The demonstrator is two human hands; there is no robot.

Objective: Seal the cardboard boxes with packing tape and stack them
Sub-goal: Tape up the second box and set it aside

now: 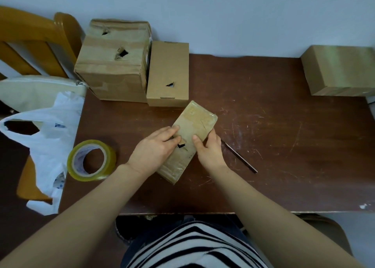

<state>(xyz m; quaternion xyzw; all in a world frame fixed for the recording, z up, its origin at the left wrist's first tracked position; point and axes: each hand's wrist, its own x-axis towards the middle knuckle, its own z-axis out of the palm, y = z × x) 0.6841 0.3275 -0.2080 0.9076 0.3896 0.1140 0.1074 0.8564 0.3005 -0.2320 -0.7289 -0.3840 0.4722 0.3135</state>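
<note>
On a scratched brown counter [284, 135], a small flat cardboard box [194, 121] lies aslant at centre. It looks light, stiff and tape-slick, best held by its long edges. The left hand [156, 146] presses its top; the right hand [210, 149] grips its right edge.

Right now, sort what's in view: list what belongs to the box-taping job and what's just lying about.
Job: small box, tape roll, big box, middle box, right-hand box.
Lying about: plastic bag, cloth bag, chair, thin dark stick.
</note>
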